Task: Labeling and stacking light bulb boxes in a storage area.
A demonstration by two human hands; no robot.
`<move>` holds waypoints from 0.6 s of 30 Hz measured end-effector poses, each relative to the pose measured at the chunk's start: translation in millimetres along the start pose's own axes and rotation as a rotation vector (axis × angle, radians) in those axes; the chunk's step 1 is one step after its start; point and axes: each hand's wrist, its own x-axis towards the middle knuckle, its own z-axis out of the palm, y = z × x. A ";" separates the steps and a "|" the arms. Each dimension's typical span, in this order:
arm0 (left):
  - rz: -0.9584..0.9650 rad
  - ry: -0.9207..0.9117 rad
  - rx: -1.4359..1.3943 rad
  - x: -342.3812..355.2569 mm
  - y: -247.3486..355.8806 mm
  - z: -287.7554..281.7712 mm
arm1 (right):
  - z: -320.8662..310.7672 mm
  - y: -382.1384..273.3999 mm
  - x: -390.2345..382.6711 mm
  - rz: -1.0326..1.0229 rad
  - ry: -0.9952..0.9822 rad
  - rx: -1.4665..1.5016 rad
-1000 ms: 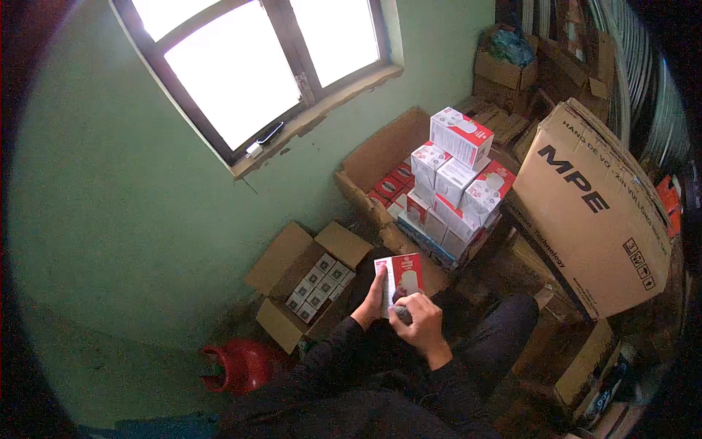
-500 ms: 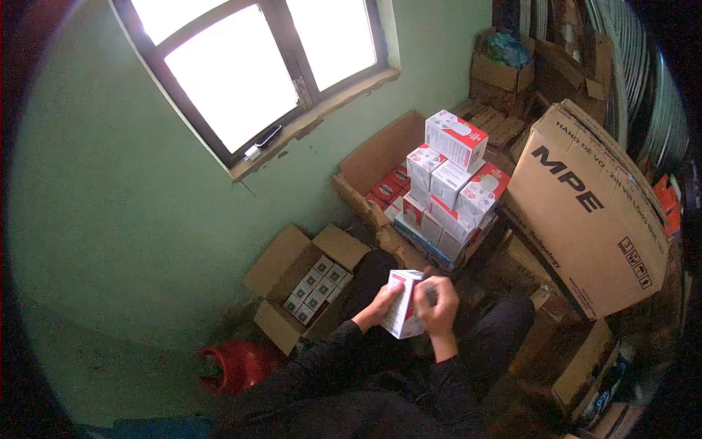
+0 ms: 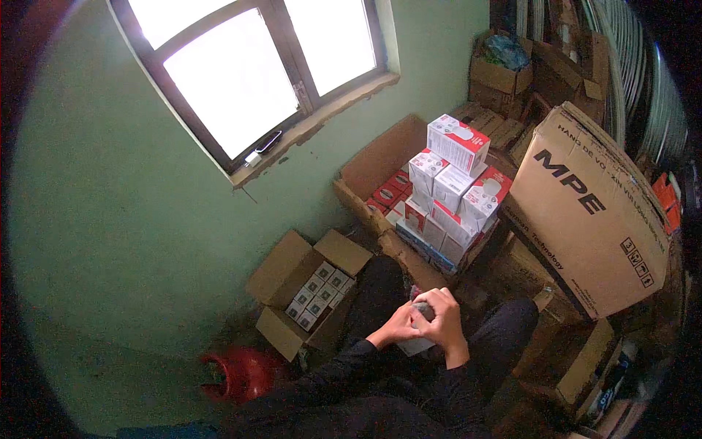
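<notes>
I sit on the floor in dark clothes, both hands together over my lap. My left hand (image 3: 395, 331) and my right hand (image 3: 442, 320) close around a small white and red box (image 3: 414, 344), which they mostly hide. Just beyond my hands stands a stack of white and red boxes (image 3: 455, 192), tilted and piled several layers high. An open cardboard carton (image 3: 311, 293) holding rows of small boxes lies to my left.
A large brown carton (image 3: 592, 212) leans at the right. An open carton (image 3: 380, 164) with red boxes sits behind the stack. A red gas cylinder (image 3: 241, 373) stands at lower left. More cartons (image 3: 504, 73) fill the far corner under the green wall and window (image 3: 248, 80).
The box was held up with its red and white face showing; I turned it over and brought it down toward my lap, both hands now wrapped around it.
</notes>
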 end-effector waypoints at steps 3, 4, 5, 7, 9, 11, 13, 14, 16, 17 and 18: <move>-0.061 0.035 0.425 0.9 -0.8 -3.1 | -2.7 4.5 1.7 0.127 0.076 0.223; -0.029 0.030 0.391 1.4 -1.2 -4.3 | -2.3 6.5 3.5 0.315 0.021 0.176; 0.006 0.054 0.368 1.6 -1.7 -5.2 | -1.4 8.5 4.9 0.219 0.018 0.104; 0.083 0.057 0.335 2.3 -2.6 -6.7 | 0.4 11.0 6.7 0.175 0.101 -0.098; 0.083 0.098 0.301 2.7 -2.8 -7.2 | -0.7 12.2 6.2 0.048 -0.007 -0.118; 0.065 0.128 0.290 2.4 -2.4 -6.7 | -5.4 13.2 5.1 0.037 -0.042 0.073; 0.084 0.162 0.244 1.5 -1.6 -5.7 | -9.6 14.0 4.8 0.172 0.013 0.262; 0.094 0.174 0.236 1.1 -1.3 -5.5 | -9.3 14.1 5.4 0.296 0.009 0.160; 0.064 0.111 0.266 0.7 -1.3 -5.2 | -9.6 14.8 5.3 0.242 0.017 -0.007; 0.053 0.054 0.304 0.6 -1.4 -5.0 | -9.6 15.4 5.5 0.172 0.059 -0.089; 0.050 0.026 0.367 1.1 -1.6 -5.6 | -9.0 15.8 5.5 0.119 -0.019 -0.089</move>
